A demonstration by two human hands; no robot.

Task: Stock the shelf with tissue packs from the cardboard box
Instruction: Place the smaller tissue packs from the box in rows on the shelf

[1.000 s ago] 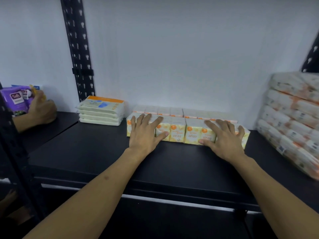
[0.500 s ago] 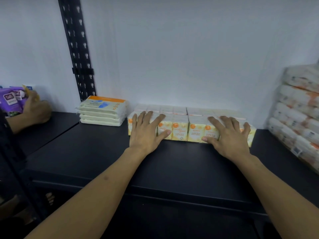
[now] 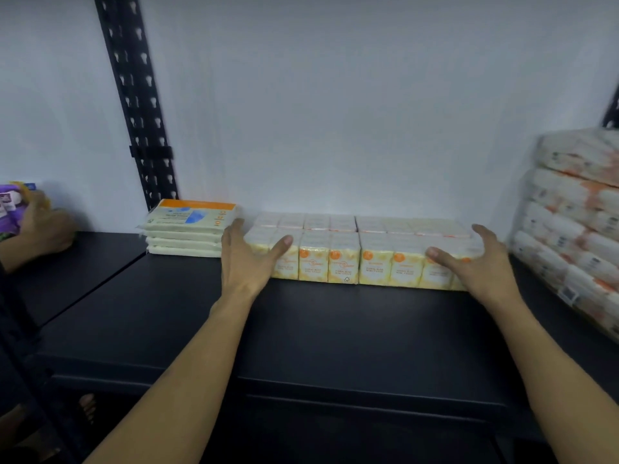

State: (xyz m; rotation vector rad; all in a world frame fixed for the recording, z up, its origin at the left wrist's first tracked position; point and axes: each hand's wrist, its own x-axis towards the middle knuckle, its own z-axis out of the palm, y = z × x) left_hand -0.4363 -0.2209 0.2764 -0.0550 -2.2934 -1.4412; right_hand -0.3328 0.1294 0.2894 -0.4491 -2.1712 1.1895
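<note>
A row of small yellow-and-orange tissue packs (image 3: 345, 259) stands two deep against the white back wall on the black shelf (image 3: 301, 333). My left hand (image 3: 246, 262) lies against the row's left end, fingers straight, thumb across the front of the end pack. At the right end my right hand (image 3: 480, 266) mirrors it, fingers straight along the end and thumb on the front. The row sits squeezed between both palms. No cardboard box is in view.
A stack of flat cream tissue packs with an orange strip (image 3: 191, 229) lies just left of the row. Large wrapped tissue bundles (image 3: 576, 222) lean at the right. On the neighbouring shelf another person's hand (image 3: 43, 229) holds purple packs (image 3: 8, 205). A black perforated upright (image 3: 137, 105) rises behind.
Both hands slid from the top and front of the row outward to its two ends. The view has shifted a little; the row stays on the shelf.
</note>
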